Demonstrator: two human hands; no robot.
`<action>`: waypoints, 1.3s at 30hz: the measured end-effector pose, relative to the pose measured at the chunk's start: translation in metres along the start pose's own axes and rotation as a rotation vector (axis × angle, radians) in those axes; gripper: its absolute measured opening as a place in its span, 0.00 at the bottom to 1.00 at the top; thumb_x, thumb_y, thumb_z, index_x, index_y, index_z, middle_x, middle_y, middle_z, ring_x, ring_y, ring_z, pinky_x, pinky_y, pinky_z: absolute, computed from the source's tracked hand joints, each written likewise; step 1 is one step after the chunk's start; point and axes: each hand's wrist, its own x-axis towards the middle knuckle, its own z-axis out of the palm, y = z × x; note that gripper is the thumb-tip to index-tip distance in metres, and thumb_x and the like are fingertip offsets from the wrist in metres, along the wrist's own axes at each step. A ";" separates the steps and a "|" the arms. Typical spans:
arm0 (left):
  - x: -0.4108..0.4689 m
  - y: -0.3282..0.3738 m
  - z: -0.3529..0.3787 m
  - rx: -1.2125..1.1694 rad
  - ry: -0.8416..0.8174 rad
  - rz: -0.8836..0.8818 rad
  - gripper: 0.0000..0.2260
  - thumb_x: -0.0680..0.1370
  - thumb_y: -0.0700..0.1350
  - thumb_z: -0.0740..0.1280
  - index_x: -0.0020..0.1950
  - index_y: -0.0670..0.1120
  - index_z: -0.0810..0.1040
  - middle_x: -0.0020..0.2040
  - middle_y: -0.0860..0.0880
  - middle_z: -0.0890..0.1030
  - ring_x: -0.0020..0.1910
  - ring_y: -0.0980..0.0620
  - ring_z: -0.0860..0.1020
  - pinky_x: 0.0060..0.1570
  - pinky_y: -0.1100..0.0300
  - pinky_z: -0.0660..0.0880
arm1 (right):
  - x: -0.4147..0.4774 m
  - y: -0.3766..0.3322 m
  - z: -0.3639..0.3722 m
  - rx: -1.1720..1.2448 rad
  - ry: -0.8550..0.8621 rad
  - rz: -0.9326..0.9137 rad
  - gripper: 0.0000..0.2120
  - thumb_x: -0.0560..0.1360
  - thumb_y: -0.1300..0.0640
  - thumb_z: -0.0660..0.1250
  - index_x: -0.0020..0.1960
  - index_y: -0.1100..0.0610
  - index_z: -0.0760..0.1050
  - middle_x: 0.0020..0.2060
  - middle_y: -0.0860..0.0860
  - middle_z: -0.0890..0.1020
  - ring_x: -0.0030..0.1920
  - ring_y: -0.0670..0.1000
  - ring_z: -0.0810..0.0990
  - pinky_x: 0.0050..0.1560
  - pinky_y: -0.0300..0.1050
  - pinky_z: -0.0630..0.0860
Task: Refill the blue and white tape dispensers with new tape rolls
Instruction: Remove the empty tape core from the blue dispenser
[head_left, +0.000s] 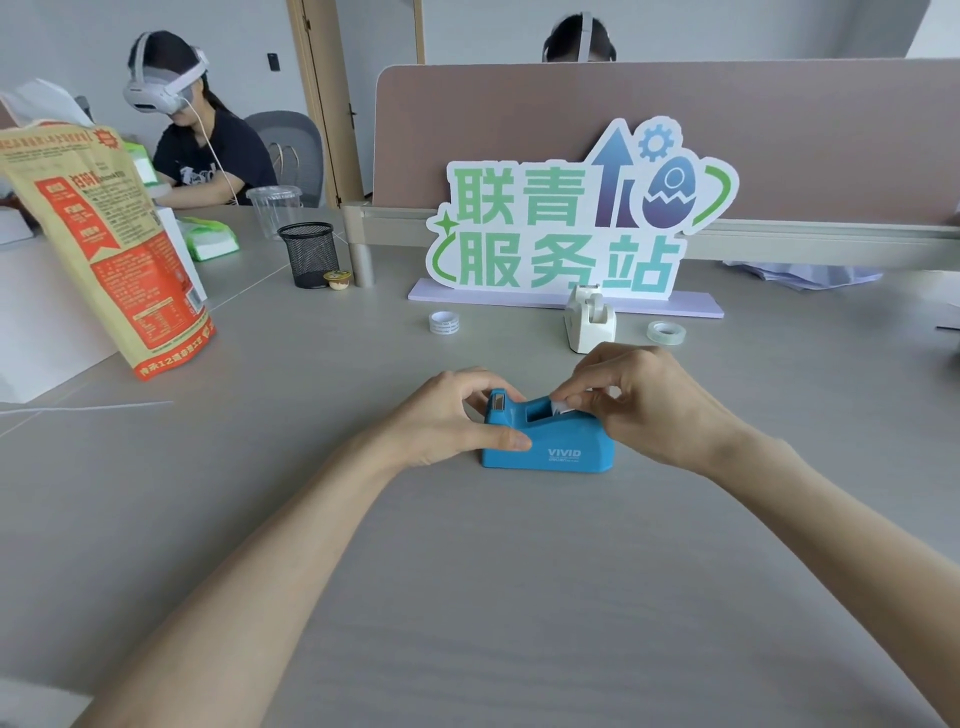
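The blue tape dispenser (558, 448) stands on the grey table in front of me, cutter end to the left. My left hand (449, 415) grips its cutter end, thumb along the near side. My right hand (634, 397) pinches a small white piece (560, 408) at the top of the dispenser's roll slot; what sits in the slot is hidden. Behind it stands the white tape dispenser (589, 325). A white printed tape roll (444, 322) lies to the left of it and a clear tape roll (666, 332) to its right.
A green and white sign (576, 218) on a lilac base stands behind the dispensers, against a brown desk divider (519, 119). A large printed paper bag (98, 244) stands at the left. A black mesh pen cup (310, 254) and a small pudding cup (337, 279) sit further back.
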 end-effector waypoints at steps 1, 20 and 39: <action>0.000 0.000 0.000 0.001 0.000 -0.004 0.15 0.67 0.49 0.79 0.51 0.56 0.81 0.46 0.60 0.79 0.41 0.63 0.74 0.46 0.63 0.72 | 0.000 0.001 -0.001 -0.001 0.003 -0.001 0.15 0.73 0.68 0.67 0.46 0.50 0.86 0.41 0.40 0.79 0.40 0.40 0.77 0.42 0.29 0.71; 0.021 -0.012 0.015 -0.076 0.176 -0.043 0.18 0.70 0.50 0.76 0.57 0.59 0.76 0.54 0.53 0.78 0.47 0.53 0.78 0.48 0.58 0.78 | -0.013 0.003 0.021 0.556 0.500 0.250 0.07 0.77 0.54 0.67 0.53 0.46 0.81 0.47 0.46 0.82 0.43 0.47 0.79 0.41 0.55 0.81; -0.005 0.028 0.023 -0.042 0.196 0.086 0.14 0.75 0.51 0.72 0.60 0.53 0.77 0.49 0.56 0.80 0.40 0.42 0.73 0.44 0.57 0.72 | -0.018 0.009 0.045 0.715 0.249 0.279 0.04 0.76 0.57 0.69 0.47 0.49 0.82 0.39 0.43 0.85 0.44 0.51 0.83 0.40 0.44 0.83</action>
